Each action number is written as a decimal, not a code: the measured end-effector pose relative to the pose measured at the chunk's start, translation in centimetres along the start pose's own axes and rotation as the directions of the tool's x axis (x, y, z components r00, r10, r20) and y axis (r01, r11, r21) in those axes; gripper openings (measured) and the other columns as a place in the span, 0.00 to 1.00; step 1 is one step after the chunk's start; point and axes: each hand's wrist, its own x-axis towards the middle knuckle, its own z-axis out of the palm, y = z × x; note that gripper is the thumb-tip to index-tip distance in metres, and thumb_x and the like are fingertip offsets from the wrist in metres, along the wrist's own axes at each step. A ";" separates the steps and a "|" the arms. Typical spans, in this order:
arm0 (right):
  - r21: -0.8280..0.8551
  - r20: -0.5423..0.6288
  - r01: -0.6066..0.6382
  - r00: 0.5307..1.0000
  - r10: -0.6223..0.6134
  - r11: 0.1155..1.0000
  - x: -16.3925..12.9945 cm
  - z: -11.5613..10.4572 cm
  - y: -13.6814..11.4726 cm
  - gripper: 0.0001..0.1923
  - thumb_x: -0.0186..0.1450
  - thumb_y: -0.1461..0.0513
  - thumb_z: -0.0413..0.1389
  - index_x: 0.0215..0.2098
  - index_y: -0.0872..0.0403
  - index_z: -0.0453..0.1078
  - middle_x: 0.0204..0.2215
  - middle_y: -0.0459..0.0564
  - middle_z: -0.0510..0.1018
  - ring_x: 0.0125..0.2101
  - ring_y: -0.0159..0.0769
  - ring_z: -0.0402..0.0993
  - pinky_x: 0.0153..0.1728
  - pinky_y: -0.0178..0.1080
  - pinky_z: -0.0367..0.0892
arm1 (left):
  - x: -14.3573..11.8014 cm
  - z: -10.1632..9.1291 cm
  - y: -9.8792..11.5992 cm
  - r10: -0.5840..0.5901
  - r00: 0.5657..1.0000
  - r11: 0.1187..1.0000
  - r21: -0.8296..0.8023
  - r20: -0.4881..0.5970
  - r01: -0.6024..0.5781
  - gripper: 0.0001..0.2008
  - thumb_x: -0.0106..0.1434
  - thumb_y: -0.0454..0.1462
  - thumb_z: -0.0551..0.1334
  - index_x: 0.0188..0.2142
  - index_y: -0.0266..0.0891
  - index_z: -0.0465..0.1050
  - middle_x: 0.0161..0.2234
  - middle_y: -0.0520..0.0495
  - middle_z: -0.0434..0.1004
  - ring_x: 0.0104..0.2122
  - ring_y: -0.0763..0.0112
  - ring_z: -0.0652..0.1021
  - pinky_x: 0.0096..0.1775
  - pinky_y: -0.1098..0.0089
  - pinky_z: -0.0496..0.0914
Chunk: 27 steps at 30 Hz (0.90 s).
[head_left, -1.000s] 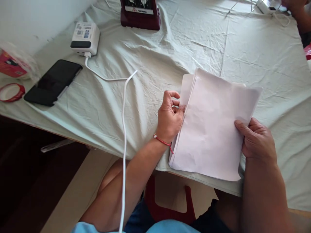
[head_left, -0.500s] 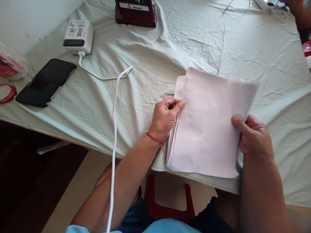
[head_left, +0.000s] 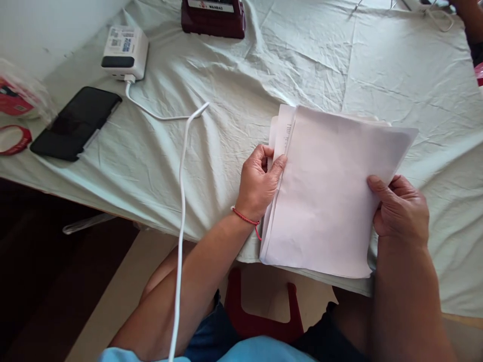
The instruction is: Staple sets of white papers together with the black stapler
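Note:
A loose stack of white paper sheets [head_left: 328, 201] is held at the table's front edge, its blank top sheet facing up. My left hand [head_left: 262, 173] grips the left edge, thumb on top and fingers curled beneath. Along that edge the sheets are fanned apart, and a strip of print shows on one lower sheet. My right hand [head_left: 402, 206] pinches the right edge, thumb on the top sheet and the other fingers partly hidden below. A red cord bracelet [head_left: 245, 216] circles my left wrist.
A white box-shaped device [head_left: 125, 50] feeds a white cable [head_left: 181, 181] running down across my left arm. Left of it lie a black phone [head_left: 75, 123] and a red band [head_left: 22, 141]. A dark red object [head_left: 213, 22] stands behind; another person's arm [head_left: 470, 22] shows far right.
The sheets have fanned farther at the left edge, baring a printed strip. My right hand has shifted slightly right with the stack's edge. The whole view has moved a little.

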 end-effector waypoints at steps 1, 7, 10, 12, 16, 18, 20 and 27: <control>-0.005 -0.008 0.001 1.000 -0.001 1.000 0.0 0.0 0.0 0.18 0.45 0.59 0.81 0.31 0.52 0.83 0.32 0.44 0.87 0.30 0.27 0.79 0.36 0.31 0.80 | -0.1 0.0 -0.1 0.002 1.000 1.000 0.006 -0.006 -0.002 0.15 0.66 0.44 0.74 0.36 0.45 0.68 0.28 0.55 0.64 0.29 0.72 0.67 0.34 0.69 0.65; -0.048 -0.028 0.020 0.999 -0.021 0.999 0.0 0.2 -0.1 0.17 0.48 0.57 0.80 0.34 0.52 0.87 0.35 0.46 0.89 0.29 0.29 0.79 0.36 0.34 0.82 | -0.7 0.3 0.6 -0.054 0.998 0.999 0.002 -0.034 0.054 0.15 0.72 0.33 0.67 0.50 0.49 0.63 0.27 0.59 0.61 0.24 0.72 0.67 0.31 0.69 0.63; -0.079 -0.032 0.031 0.999 -0.034 0.996 -0.1 0.3 -0.1 0.16 0.50 0.56 0.79 0.35 0.52 0.88 0.36 0.47 0.90 0.29 0.31 0.80 0.35 0.36 0.83 | -0.8 0.3 1.0 -0.034 0.999 0.999 -0.014 -0.036 0.034 0.14 0.74 0.32 0.65 0.51 0.49 0.62 0.25 0.61 0.59 0.22 0.73 0.62 0.29 0.69 0.60; -0.110 -0.033 0.045 0.998 -0.049 0.993 -0.1 0.2 -0.1 0.16 0.51 0.55 0.79 0.36 0.52 0.88 0.36 0.48 0.90 0.29 0.32 0.80 0.34 0.38 0.83 | -0.8 0.3 1.1 -0.025 0.998 1.000 -0.004 -0.057 0.025 0.14 0.74 0.32 0.65 0.50 0.49 0.62 0.25 0.61 0.60 0.23 0.74 0.62 0.30 0.69 0.60; -0.147 -0.035 0.070 0.996 -0.076 0.987 -0.1 0.1 0.0 0.15 0.53 0.54 0.78 0.35 0.51 0.87 0.37 0.49 0.90 0.30 0.34 0.81 0.35 0.39 0.82 | -0.7 0.0 0.9 0.012 0.996 0.998 0.063 -0.093 -0.006 0.11 0.72 0.32 0.66 0.47 0.48 0.68 0.25 0.60 0.58 0.23 0.73 0.61 0.31 0.69 0.60; -0.164 -0.034 0.081 0.996 -0.088 0.983 -0.1 0.1 0.0 0.13 0.54 0.54 0.77 0.35 0.51 0.87 0.36 0.48 0.89 0.31 0.34 0.81 0.35 0.38 0.81 | -0.6 -0.1 0.9 0.041 0.997 0.994 0.108 -0.067 -0.033 0.06 0.71 0.31 0.65 0.40 0.46 0.73 0.25 0.57 0.64 0.26 0.73 0.65 0.32 0.69 0.62; -0.179 -0.035 0.092 0.994 -0.100 0.980 -0.1 0.1 0.1 0.13 0.54 0.55 0.77 0.35 0.50 0.87 0.36 0.48 0.89 0.31 0.34 0.80 0.34 0.37 0.80 | -0.6 -0.1 1.0 0.036 0.999 0.993 0.114 -0.035 -0.031 0.08 0.70 0.31 0.63 0.33 0.43 0.76 0.28 0.53 0.73 0.29 0.71 0.71 0.35 0.69 0.66; -0.188 -0.049 0.103 0.992 -0.114 0.977 0.2 -0.2 0.2 0.11 0.56 0.56 0.76 0.35 0.50 0.88 0.36 0.47 0.90 0.31 0.31 0.79 0.34 0.33 0.78 | -0.8 0.1 1.6 -0.048 0.997 0.998 -0.025 0.060 0.050 0.11 0.71 0.41 0.62 0.33 0.42 0.79 0.29 0.50 0.75 0.31 0.68 0.73 0.36 0.67 0.68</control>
